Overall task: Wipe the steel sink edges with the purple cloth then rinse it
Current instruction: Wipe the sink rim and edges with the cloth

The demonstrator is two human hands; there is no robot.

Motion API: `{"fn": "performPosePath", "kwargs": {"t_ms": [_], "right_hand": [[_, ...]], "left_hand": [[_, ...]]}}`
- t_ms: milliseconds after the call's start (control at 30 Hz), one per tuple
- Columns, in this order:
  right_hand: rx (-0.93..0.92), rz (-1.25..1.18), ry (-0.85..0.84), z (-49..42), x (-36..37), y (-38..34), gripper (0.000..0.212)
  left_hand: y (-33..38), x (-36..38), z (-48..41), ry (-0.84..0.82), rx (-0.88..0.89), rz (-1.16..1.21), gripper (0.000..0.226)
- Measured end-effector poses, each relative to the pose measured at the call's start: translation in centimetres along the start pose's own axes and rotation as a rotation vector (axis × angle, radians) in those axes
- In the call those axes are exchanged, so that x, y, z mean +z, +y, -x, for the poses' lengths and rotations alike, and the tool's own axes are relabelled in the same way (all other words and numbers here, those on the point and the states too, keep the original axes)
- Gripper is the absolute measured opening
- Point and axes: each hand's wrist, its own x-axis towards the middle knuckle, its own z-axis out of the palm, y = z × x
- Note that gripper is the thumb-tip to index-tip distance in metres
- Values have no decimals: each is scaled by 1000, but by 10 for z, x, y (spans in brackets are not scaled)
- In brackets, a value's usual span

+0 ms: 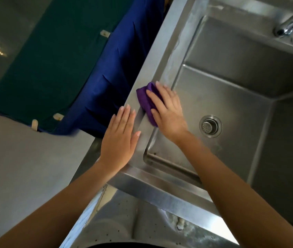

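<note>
Head-cam view looked down on a steel sink (161, 56) seen at an angle, w/ two bare arms reaching in from the bottom of frame. Right hand (167, 110) lay flat, fingers spread, pressing the folded purple cloth (144, 99) onto the sink's left edge, right at the lip where the rim drops into the basin; it pressed down rather than gripped. Left hand (119, 138) lay open & flat, palm down, on the same rim just beside the cloth, nearer the front corner, holding nothing. Hands were near each other but not touching. Basin looked bare apart from the round drain strainer (210, 126) in its floor. Faucet (290, 20) curved in at top right. Left of the sink, blue fabric (110, 77) & green fabric (49, 56) lay over a grey floor (26, 167).
</note>
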Motion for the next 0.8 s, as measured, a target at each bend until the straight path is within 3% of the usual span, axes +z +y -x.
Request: {"fn": "performPosePath", "kwargs": {"t_ms": [233, 433, 667, 800], "right_hand": [[190, -4, -31, -11, 17, -15, 55], [337, 62, 31, -76, 3, 20, 55], [379, 57, 94, -143, -11, 72, 52], [301, -54, 201, -136, -2, 72, 47]], "left_hand": [[12, -7, -46, -2, -8, -20, 67], [10, -4, -59, -12, 32, -71, 69], [9, -1, -59, 22, 40, -84, 68], [9, 2, -60, 35, 39, -69, 70]]}}
